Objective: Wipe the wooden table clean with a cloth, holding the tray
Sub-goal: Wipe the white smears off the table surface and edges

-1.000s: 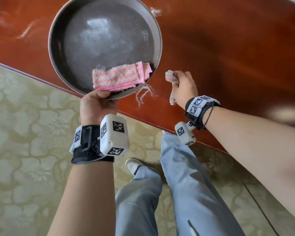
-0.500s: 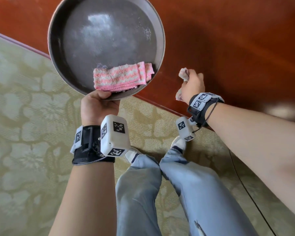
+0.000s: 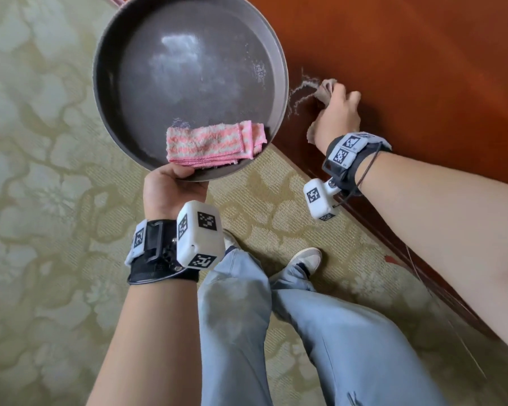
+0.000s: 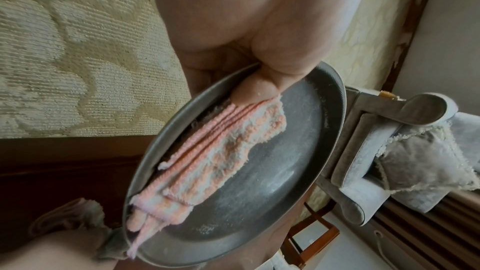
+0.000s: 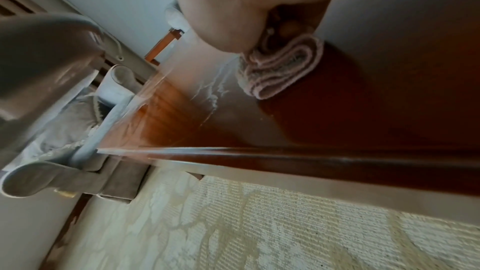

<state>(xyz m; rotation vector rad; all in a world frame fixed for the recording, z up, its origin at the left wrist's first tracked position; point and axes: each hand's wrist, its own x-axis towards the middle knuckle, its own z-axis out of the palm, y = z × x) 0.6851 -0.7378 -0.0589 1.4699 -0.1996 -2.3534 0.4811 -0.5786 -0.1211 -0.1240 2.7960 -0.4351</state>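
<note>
My left hand (image 3: 170, 189) grips the near rim of a round grey metal tray (image 3: 123, 48), thumb on a folded pink-and-white striped towel (image 3: 214, 143) lying inside it; the left wrist view shows the thumb (image 4: 255, 89) pressing that towel (image 4: 207, 161) against the tray (image 4: 298, 182). The tray is held beside the edge of the red-brown wooden table (image 3: 423, 68). My right hand (image 3: 339, 115) grips a bunched pinkish cloth (image 3: 326, 89) on the tabletop, just right of the tray. White powder streaks (image 3: 301, 93) lie between cloth and tray. In the right wrist view the folded cloth (image 5: 280, 69) presses the wood by the streaks (image 5: 213, 89).
A pale patterned carpet (image 3: 41, 200) covers the floor under the tray and my legs (image 3: 305, 332). The table edge (image 3: 393, 235) runs diagonally down to the right. A grey upholstered armchair (image 4: 389, 151) stands beyond the table's end.
The view has swung: the tray now hangs mostly over the carpet beside the table edge. My right hand has pushed the cloth farther onto the table, toward white powder streaks next to the tray.
</note>
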